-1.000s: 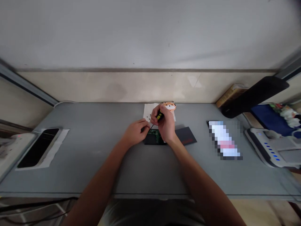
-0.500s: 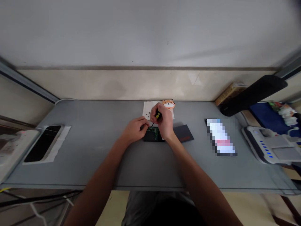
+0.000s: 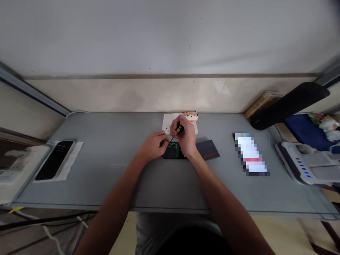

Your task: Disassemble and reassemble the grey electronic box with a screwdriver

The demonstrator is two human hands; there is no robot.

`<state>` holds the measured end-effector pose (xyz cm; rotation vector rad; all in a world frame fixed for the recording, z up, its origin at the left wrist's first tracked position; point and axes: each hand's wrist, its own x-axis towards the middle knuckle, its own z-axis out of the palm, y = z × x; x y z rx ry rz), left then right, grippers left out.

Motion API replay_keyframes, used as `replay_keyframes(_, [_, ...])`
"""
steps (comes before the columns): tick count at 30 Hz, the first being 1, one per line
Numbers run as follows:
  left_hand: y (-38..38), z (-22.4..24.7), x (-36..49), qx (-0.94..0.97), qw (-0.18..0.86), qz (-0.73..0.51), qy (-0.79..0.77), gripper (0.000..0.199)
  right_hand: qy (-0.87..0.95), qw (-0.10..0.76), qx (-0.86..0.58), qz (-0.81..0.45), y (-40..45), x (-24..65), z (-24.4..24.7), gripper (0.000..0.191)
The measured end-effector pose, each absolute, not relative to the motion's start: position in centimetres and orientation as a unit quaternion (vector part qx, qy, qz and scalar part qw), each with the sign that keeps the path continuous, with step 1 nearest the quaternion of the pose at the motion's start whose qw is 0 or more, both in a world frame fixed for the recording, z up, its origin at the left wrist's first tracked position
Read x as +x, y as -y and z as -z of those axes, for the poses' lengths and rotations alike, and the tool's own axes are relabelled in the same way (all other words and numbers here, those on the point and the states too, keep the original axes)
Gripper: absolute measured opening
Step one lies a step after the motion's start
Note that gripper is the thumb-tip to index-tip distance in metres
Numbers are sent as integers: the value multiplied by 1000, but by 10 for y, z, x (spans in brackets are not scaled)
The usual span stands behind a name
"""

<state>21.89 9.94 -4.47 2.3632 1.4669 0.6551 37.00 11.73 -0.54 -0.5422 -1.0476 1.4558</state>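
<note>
My right hand (image 3: 186,134) is wrapped round the black and yellow handle of a screwdriver (image 3: 180,128), whose thin shaft slants down to the left. Under the tip lies a flat black device with a green circuit board (image 3: 174,150) showing; my right hand covers part of it. My left hand (image 3: 154,145) rests at the device's left edge, fingers curled and pressed together near the screwdriver's tip. What those fingers hold, if anything, is hidden. A dark flat cover (image 3: 208,149) lies to the right, beside my right wrist.
Behind my hands, a white paper (image 3: 166,122) carries several small dark screws, with a dog-face item (image 3: 191,117) at its corner. A phone (image 3: 54,160) lies on paper at left. Rightward are a lit phone (image 3: 251,154), a black cylinder (image 3: 289,106) and a grey-white device (image 3: 305,163).
The view has shifted slightly. Both hands stay at the device, and the screwdriver's handle appears tilted a little differently.
</note>
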Motion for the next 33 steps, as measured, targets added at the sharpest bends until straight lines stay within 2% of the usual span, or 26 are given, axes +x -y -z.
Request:
replay_keyframes(18, [-96,39,224,791,147,-169,-569,23,457,597,-214,-624,-118,370,8,38])
replay_keyframes(33, [-96,41,224,796,158,-174,-558,24,452,591,-202,-638,-117,370,8,34])
